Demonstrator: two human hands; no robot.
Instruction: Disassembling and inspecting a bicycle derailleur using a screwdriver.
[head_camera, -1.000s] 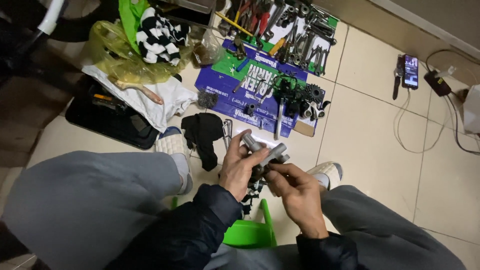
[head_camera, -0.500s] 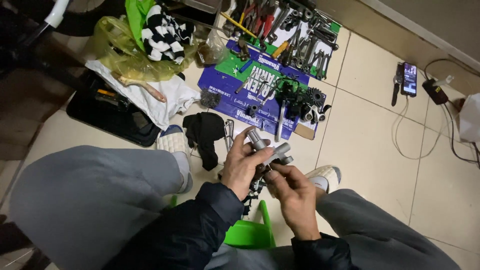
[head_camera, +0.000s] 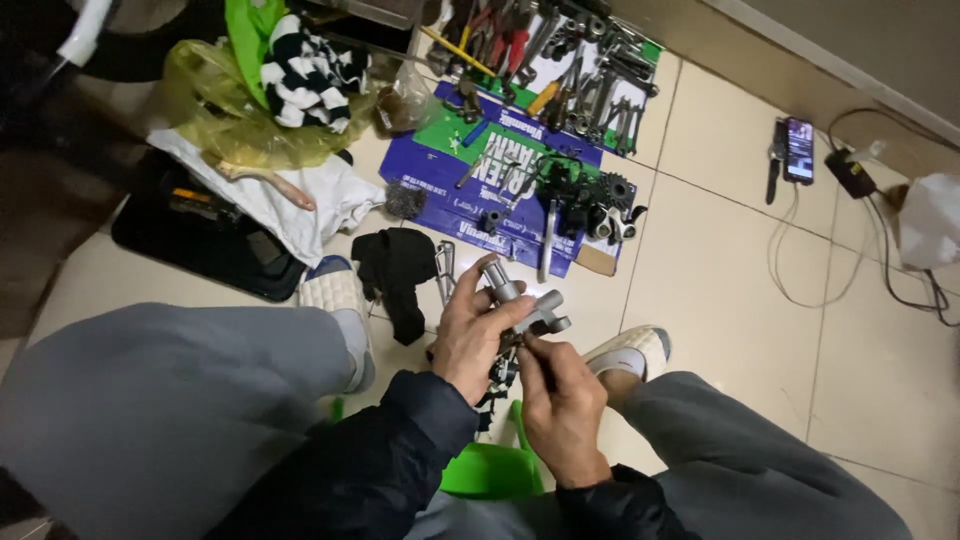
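Observation:
I sit on a low green stool with both hands between my knees. My left hand grips a grey metal part made of short cylinders joined at angles. My right hand is closed just below it, its fingertips pinching a small dark piece at the part's underside. What that piece is I cannot make out. Both sleeves are dark.
A black glove lies on the tiled floor by my left slipper. Flattened cardboard ahead carries gears and several hand tools. A phone with cables lies at right, bags and cloth at left.
Both hands stay together on the metal part; the fingers have shifted slightly and the part has turned a little. The view has drifted slightly.

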